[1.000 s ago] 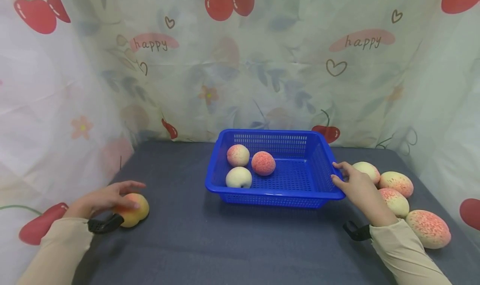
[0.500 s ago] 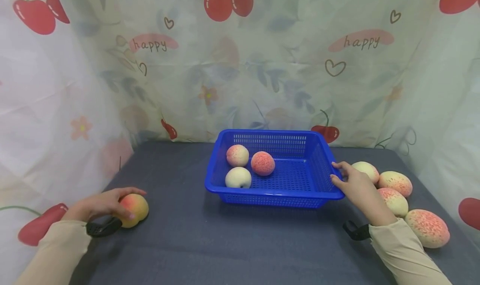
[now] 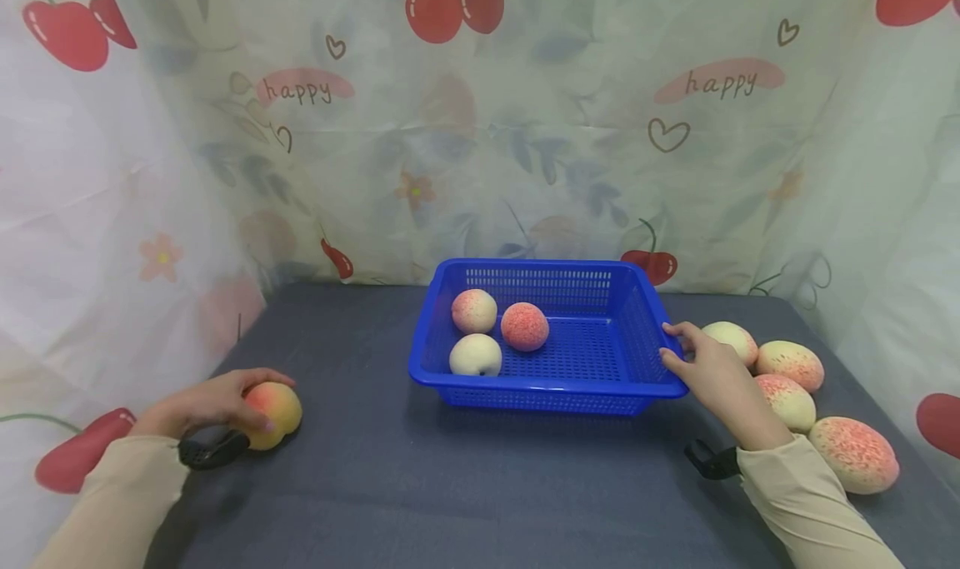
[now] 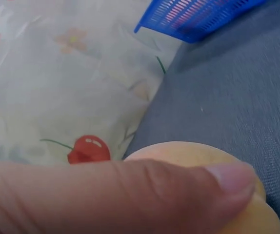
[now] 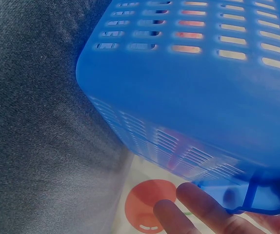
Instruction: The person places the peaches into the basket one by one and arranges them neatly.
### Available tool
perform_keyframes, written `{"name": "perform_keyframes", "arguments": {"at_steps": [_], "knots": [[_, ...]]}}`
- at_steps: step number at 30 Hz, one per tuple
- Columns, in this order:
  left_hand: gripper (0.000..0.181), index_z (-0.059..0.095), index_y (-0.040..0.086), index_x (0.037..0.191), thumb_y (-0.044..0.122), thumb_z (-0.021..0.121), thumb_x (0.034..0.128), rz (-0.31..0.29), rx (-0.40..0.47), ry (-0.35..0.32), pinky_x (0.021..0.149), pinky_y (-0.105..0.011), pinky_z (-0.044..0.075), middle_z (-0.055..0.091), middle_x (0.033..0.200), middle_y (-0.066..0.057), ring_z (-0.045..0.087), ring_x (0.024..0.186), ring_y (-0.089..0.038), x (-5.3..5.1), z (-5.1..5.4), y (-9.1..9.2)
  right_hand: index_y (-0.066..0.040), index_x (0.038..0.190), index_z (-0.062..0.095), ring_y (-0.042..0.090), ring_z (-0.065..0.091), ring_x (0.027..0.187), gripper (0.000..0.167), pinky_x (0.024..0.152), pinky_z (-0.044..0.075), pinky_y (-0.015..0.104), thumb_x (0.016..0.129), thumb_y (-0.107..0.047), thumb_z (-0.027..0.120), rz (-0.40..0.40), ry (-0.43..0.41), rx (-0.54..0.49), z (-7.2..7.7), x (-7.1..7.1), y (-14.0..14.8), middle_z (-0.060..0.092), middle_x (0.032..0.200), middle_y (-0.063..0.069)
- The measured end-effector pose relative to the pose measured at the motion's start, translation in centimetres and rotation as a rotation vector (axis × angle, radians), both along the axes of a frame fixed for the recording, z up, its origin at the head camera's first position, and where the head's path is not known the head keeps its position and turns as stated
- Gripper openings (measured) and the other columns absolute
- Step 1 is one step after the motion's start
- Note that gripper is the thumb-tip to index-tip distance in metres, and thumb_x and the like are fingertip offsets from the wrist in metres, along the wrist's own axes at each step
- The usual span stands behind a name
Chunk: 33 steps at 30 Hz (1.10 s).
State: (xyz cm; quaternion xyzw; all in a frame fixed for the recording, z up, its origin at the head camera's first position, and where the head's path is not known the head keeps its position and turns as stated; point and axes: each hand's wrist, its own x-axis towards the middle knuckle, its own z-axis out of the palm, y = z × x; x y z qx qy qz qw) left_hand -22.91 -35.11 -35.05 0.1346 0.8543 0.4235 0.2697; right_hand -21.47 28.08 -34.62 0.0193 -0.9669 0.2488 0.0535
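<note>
At the left of the head view, my left hand (image 3: 213,402) grips a yellow-orange peach (image 3: 279,411) between thumb and fingers; its thumb lies across the peach (image 4: 179,152) in the left wrist view. My right hand (image 3: 720,377) pinches the right rim of the blue basket (image 3: 540,386), whose perforated wall (image 5: 179,87) fills much of the right wrist view. Inside the basket, on its left side, lie a pink-and-cream peach (image 3: 474,311), a red-pink peach (image 3: 525,327) and a pale white one (image 3: 476,355).
Several pink-and-cream fruits lie right of the basket, around my right wrist, the nearest large one (image 3: 853,455) beside the sleeve. Dark grey cloth covers the table (image 3: 450,486). A printed curtain (image 3: 525,136) hangs behind it and on both sides.
My left fingers have closed round the yellow-orange peach, which has shifted slightly up and to the right. My right hand keeps its hold on the basket rim.
</note>
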Motion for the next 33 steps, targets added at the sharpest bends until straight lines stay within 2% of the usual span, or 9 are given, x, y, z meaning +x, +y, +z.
{"name": "perform_keyframes", "arguments": {"at_steps": [5, 10, 14, 21, 28, 33], "knots": [[0.069, 0.042, -0.008, 0.137, 0.015, 0.075, 0.0808, 0.033, -0.017, 0.124, 0.074, -0.031, 0.054, 0.059, 0.111, -0.015, 0.056, 0.092, -0.020, -0.2, 0.8, 0.8, -0.001, 0.138, 0.045, 0.042, 0.064, 0.101, 0.050, 0.071, 0.055, 0.045, 0.098, -0.030, 0.053, 0.000, -0.004, -0.004, 0.0, 0.0, 0.1, 0.058, 0.121, 0.032], [0.072, 0.042, -0.003, 0.140, 0.019, 0.076, 0.0809, 0.092, -0.025, 0.203, 0.076, -0.032, 0.053, 0.057, 0.118, -0.020, 0.057, 0.094, -0.020, -0.4, 2.2, 1.9, -0.001, 0.138, 0.045, 0.042, 0.064, 0.100, 0.050, 0.072, 0.055, 0.046, 0.098, -0.030, 0.053, 0.001, 0.001, -0.004, -0.1, 0.0, 0.0, 0.058, 0.121, 0.033], [0.072, 0.040, -0.001, 0.142, 0.019, 0.075, 0.0823, 0.132, 0.011, 0.212, 0.078, -0.031, 0.053, 0.056, 0.120, -0.020, 0.058, 0.095, -0.019, -0.7, 3.3, 3.0, 0.000, 0.138, 0.045, 0.042, 0.063, 0.101, 0.051, 0.072, 0.055, 0.047, 0.098, -0.030, 0.053, 0.000, -0.001, -0.007, 0.0, 0.0, 0.0, 0.057, 0.122, 0.034], [0.069, 0.038, 0.000, 0.143, 0.015, 0.073, 0.0848, 0.172, 0.112, 0.239, 0.079, -0.029, 0.054, 0.059, 0.115, -0.011, 0.060, 0.095, -0.015, -1.4, 5.4, 5.0, 0.000, 0.139, 0.044, 0.044, 0.062, 0.102, 0.051, 0.073, 0.055, 0.047, 0.098, -0.029, 0.052, -0.008, -0.012, -0.005, 0.1, 0.0, -0.1, 0.056, 0.123, 0.035], [0.069, 0.034, 0.006, 0.145, 0.019, 0.071, 0.0883, 0.233, 0.184, 0.217, 0.083, -0.028, 0.053, 0.057, 0.116, -0.004, 0.059, 0.098, -0.016, -1.9, 7.7, 6.9, 0.000, 0.139, 0.044, 0.044, 0.062, 0.102, 0.050, 0.073, 0.055, 0.047, 0.098, -0.029, 0.052, -0.004, -0.004, -0.006, 0.1, 0.1, -0.1, 0.056, 0.123, 0.035], [0.068, 0.034, 0.010, 0.145, 0.020, 0.071, 0.0887, 0.258, 0.246, 0.198, 0.084, -0.027, 0.052, 0.055, 0.120, -0.004, 0.059, 0.102, -0.016, -2.4, 8.8, 8.2, -0.001, 0.139, 0.044, 0.045, 0.062, 0.103, 0.050, 0.074, 0.055, 0.049, 0.098, -0.029, 0.053, -0.006, -0.004, -0.004, 0.1, 0.1, -0.1, 0.056, 0.123, 0.035]]}}
